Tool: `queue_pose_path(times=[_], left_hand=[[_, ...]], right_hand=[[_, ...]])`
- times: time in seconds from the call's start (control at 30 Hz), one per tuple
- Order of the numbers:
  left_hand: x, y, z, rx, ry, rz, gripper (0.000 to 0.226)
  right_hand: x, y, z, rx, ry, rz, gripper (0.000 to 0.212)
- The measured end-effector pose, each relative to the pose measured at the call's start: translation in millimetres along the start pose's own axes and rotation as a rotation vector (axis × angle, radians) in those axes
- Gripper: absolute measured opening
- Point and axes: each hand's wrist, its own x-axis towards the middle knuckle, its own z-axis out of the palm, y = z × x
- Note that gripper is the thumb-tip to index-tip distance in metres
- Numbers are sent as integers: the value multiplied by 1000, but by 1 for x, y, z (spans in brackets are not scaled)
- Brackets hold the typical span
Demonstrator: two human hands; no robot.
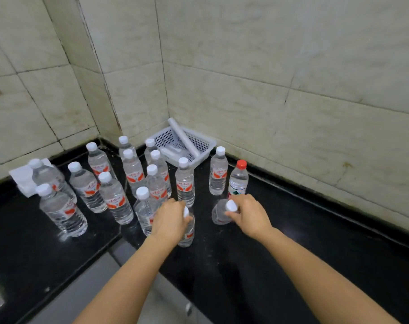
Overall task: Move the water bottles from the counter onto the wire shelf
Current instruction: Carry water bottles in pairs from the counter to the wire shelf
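Two hands [169,217] [249,215] gripping bottles [187,232], basket [205,146] holding roll [182,136]

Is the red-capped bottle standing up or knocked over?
Upright: the red-capped bottle stands on the counter, cap on top.

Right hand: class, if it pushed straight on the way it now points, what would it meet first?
Probably the red-capped bottle, just beyond the right hand, which grips a white-capped bottle; depth is uncertain.

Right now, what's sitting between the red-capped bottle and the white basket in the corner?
In the head view, one white-capped water bottle stands upright between the red-capped bottle and the white basket; otherwise only bare black counter.
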Motion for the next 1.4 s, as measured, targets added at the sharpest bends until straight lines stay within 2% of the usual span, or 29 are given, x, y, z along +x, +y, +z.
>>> queue_pose_path(times=[0.1,0.27,0.4,0.53,0.6,0.67,0.73,0.8,0.87,0.97,1.07,1.3,1.4], left_hand=[[-13,2,-3,12,1,84,23],[-43,23,-6,-12,-45,279,14],[-80,64,0,-50,-141,403,21],[-129,115,24,-172,-291,537,29],[-157,152,33,-187,-356,618,25],[-189,194,37,-210,-385,693,9],[-222,240,39,-251,-395,767,35],[-255,289,38,-270,-353,842,47],[-285,332,35,-308,-327,871,49],[-332,401,24,-376,-306,918,48],[-369,469,10,-448,-297,981,44],[-423,616,-6,-493,-219,1147,40],[-432,678,0,-505,-242,1203,40]], right_hand=[[-24,2,-2,64,33,167,22],[-86,9,-44,253,20,318,14],[-173,30,-86,303,-72,365,11],[-271,55,-121,329,-40,477,13],[-318,68,-143,321,-1,517,11],[-363,82,-168,321,46,545,8],[-405,97,-194,321,111,566,6],[-447,114,-220,314,172,572,8],[-483,130,-243,298,225,568,14],[-537,160,-282,299,333,582,8],[-588,185,-330,280,450,598,14],[-679,241,-437,290,673,635,14],[-706,277,-470,310,764,688,13]])
